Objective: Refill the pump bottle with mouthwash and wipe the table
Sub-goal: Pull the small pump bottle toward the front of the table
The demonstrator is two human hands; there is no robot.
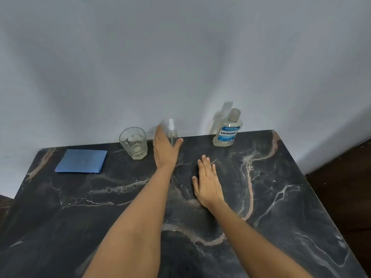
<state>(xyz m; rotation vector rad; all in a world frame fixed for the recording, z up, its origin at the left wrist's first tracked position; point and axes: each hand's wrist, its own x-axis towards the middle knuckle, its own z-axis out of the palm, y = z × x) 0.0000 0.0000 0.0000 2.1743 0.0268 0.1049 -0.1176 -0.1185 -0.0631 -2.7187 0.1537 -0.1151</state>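
A small clear pump bottle with a white pump head stands at the table's far edge by the wall. My left hand is open right in front of it, fingers and thumb spread on either side, hiding its lower part; no grip shows. A clear mouthwash bottle with a blue and white label and a clear cap stands upright to the right. My right hand lies flat and open on the dark marble table. A folded blue cloth lies at the far left.
A clear drinking glass stands just left of the pump bottle, close to my left hand. A pale wall runs along the table's far edge. Dark floor shows beyond the table's right edge.
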